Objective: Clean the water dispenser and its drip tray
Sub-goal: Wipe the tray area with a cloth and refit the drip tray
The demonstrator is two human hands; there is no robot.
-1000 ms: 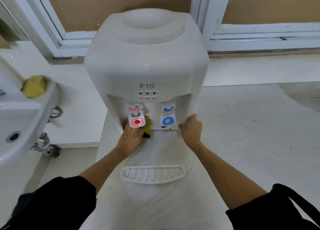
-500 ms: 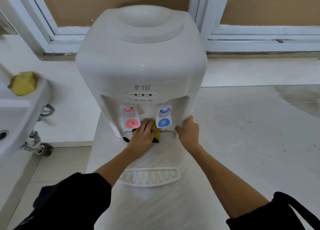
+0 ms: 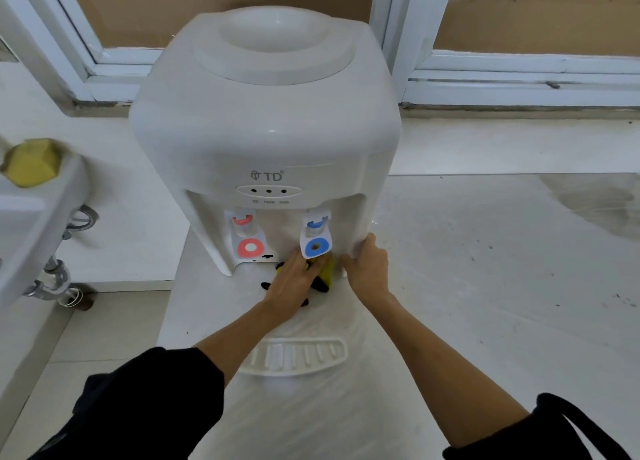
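A white tabletop water dispenser stands on a pale counter, with a red tap on the left and a blue tap on the right. My left hand presses a yellow sponge with a dark underside onto the recess floor under the blue tap. My right hand grips the dispenser's lower right front corner. The white slotted drip tray lies detached on the counter in front, between my forearms.
A white sink juts in at the left with a second yellow sponge on its rim and pipes below. White window frames run behind. A damp patch marks the counter at the right.
My left hand has slid the sponge from under the red tap rightward to under the blue tap. The right hand has stayed on the dispenser's corner.
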